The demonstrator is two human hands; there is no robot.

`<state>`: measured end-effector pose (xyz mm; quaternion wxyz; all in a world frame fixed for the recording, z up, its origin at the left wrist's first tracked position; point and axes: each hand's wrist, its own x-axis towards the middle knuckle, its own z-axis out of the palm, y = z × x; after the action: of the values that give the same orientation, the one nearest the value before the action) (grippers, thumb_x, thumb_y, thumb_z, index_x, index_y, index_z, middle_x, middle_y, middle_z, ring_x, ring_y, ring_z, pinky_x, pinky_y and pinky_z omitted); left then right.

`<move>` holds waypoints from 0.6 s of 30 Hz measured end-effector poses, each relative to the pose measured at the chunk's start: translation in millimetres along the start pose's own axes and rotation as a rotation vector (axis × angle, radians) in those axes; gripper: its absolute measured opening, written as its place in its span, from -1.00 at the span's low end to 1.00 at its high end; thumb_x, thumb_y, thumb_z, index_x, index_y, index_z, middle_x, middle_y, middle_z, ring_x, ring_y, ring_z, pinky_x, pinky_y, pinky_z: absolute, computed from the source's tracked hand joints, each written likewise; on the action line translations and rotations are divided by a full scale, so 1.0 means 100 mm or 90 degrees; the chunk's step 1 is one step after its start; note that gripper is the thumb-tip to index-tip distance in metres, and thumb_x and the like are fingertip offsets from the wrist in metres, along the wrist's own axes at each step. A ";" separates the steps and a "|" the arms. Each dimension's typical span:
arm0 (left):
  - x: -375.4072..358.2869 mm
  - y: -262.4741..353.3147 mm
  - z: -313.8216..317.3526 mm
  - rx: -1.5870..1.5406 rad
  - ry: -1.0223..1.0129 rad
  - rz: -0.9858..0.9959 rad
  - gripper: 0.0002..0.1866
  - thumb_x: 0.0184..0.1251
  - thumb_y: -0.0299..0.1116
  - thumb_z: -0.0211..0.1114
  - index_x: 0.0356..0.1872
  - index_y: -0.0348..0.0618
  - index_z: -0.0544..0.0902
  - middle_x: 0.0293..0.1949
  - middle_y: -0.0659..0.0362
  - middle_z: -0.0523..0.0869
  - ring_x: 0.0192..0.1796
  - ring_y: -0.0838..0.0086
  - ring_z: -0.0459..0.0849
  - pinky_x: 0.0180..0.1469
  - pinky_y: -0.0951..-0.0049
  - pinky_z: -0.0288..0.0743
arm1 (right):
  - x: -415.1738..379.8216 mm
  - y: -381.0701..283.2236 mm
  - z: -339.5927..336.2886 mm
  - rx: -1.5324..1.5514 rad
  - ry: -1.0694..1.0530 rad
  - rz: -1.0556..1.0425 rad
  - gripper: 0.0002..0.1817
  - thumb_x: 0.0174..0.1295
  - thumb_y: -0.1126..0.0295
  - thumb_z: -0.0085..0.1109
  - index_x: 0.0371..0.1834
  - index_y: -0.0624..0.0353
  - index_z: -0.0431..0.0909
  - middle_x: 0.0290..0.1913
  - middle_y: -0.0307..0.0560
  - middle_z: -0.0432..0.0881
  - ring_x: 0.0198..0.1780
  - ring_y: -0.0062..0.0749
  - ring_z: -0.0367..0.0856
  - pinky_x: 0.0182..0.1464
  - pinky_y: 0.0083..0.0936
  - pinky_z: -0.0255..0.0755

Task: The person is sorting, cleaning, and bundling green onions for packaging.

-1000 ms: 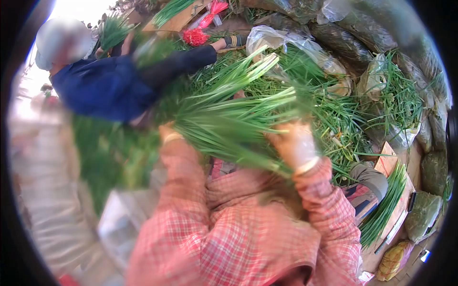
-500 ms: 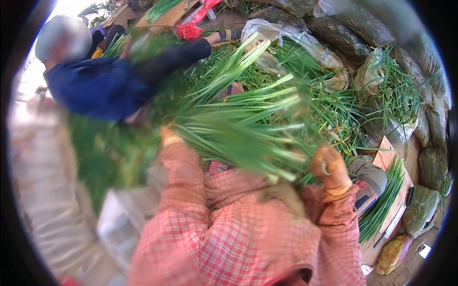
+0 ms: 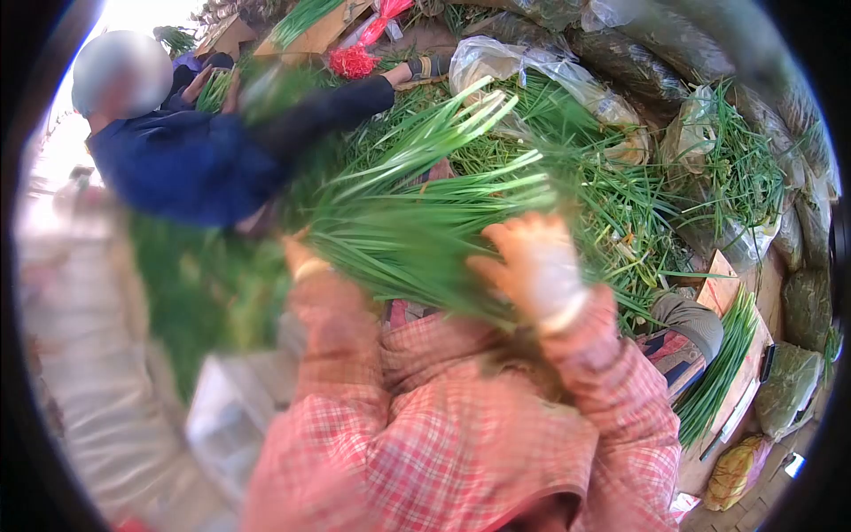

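A loose, fanned-out bunch of garlic chives (image 3: pixel 425 204) lies across my lap, its pale stem ends toward the upper right and its green leaf ends toward the left. My left hand (image 3: pixel 297 253) is closed around the leaf ends at the bunch's left side; its fingers are partly hidden by the leaves. Over the stem side hovers my right hand (image 3: pixel 532 266), fingers spread, palm down, somewhat blurred. It wears a pale glove or wrap across its back and overlaps the lower stems in this view.
Loose chives (image 3: pixel 620 204) are heaped to the right. A neat bundle (image 3: pixel 718 363) rests on a board (image 3: pixel 745 372) by my right knee. A person (image 3: pixel 177 160) in dark blue sits at the left, one leg stretched forward. Filled plastic bags (image 3: pixel 629 62) line the back.
My right hand has swung from beside my right knee up and left over the stems, its fingers now spread. My left hand has shifted slightly left with the leaf ends.
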<state>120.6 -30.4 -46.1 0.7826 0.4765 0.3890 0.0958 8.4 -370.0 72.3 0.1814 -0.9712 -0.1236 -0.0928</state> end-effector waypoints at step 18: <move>0.41 -0.53 -0.25 -0.031 -0.032 -0.082 -0.42 0.23 0.16 -0.17 -0.07 -0.17 0.44 -0.09 -0.05 0.53 -0.08 0.16 0.47 0.00 0.09 0.34 | -1.11 1.06 -0.28 -0.183 0.105 0.282 -0.65 -0.11 0.27 0.31 -0.23 0.13 0.52 -0.35 -0.09 0.51 -0.30 -0.17 0.43 -0.19 -0.30 0.32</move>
<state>119.0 -19.8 -116.6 0.8082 0.4333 0.3966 0.0424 -72.1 -499.2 37.6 0.0670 -0.9795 0.1212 -0.1466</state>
